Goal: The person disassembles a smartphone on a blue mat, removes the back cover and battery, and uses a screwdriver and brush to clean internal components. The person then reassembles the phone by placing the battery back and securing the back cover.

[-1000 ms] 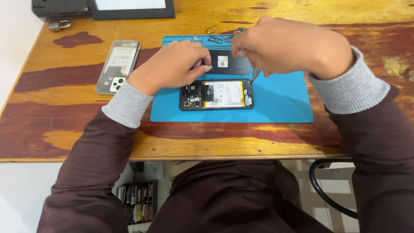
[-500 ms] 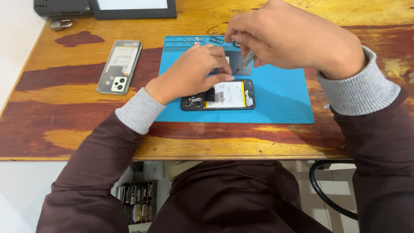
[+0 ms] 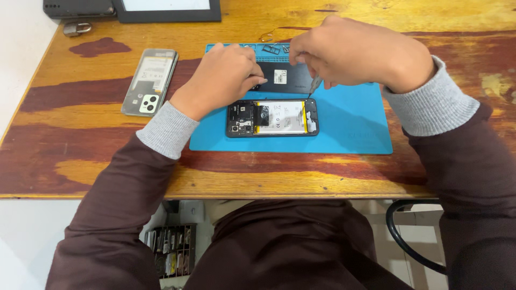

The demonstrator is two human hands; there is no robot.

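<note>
The surface [image 3: 97, 177] is a worn wooden top, its finish patchy with dark red-brown stain over bare yellow wood, and it meets a white wall along its left edge. A blue mat [image 3: 355, 129] lies on it in front of the person. On the mat rests an opened phone [image 3: 271, 117], back removed, with a pale battery in the middle and a dark circuit board at its left end. Just behind it lies a dark back panel [image 3: 285, 78] bearing a small white sticker. The left hand [image 3: 223, 78] rests on the mat with its fingers curled down, the fingertips touching the left end of that dark panel, just above the phone. The right hand [image 3: 357, 53] is closed around a thin screwdriver [image 3: 313, 86], whose tip points down at the upper right corner of the phone. Small metal parts [image 3: 277, 48] sit along the mat's far edge. Well to the left of the mat, directly on the wood, lies a grey phone cover [image 3: 149, 81] with its camera openings toward the near end. At the far edge stand a dark-framed panel [image 3: 166, 12] and a dark box [image 3: 78, 8], with a small padlock [image 3: 77, 28] beside them. Below the near edge, a rack of small items [image 3: 172, 255] shows on the floor, and a black curved chair part [image 3: 403, 239] appears at right.
</note>
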